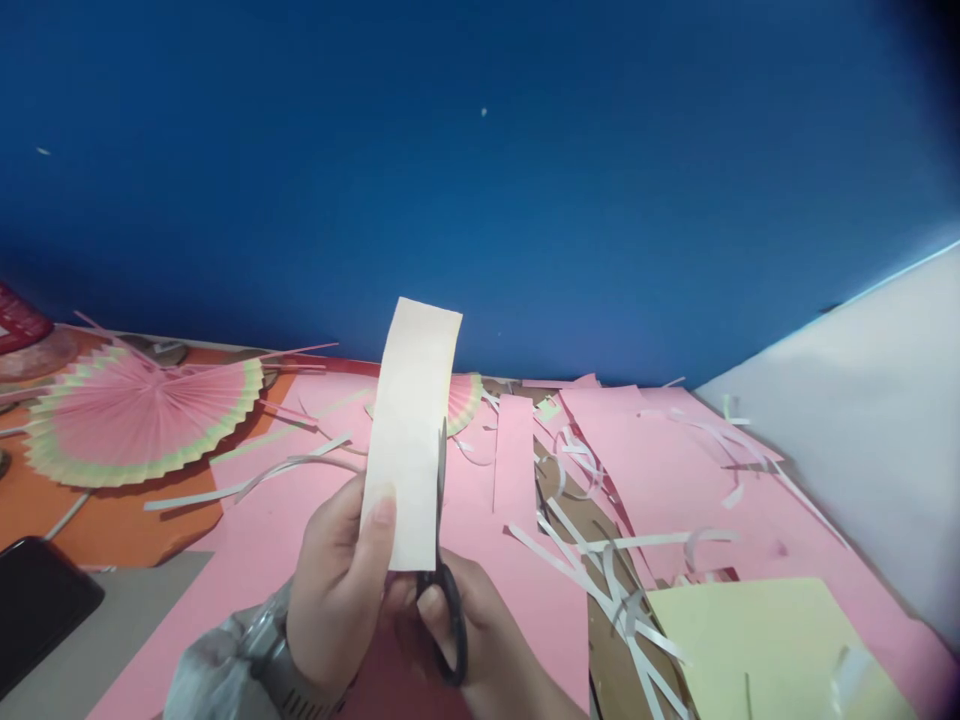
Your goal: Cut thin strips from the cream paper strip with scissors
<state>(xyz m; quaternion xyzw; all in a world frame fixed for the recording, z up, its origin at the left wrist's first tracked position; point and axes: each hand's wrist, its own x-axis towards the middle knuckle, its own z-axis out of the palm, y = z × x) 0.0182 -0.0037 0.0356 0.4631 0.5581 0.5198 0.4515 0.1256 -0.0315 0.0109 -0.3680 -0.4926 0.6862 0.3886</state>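
Upright in front of me is a pale cream strip of paper (409,420), slightly curved toward its top. My left hand (337,580) is closed on its lower left part, the thumb lying flat across the front. My right hand (472,620) grips a pair of scissors (454,630) by the black handles. The scissor blades point up along the strip's right edge, near its lower half. Some of my right fingers are hidden behind the paper and the handles. Below both hands lies a large pink sheet (525,600).
A pleated pink paper fan (150,410) with a yellow-green rim lies left on orange paper (142,530). Beside it is a black phone (45,600). Thin white offcuts (622,590) and a pale yellow sheet (772,640) lie right. A blue wall (480,200) rises behind.
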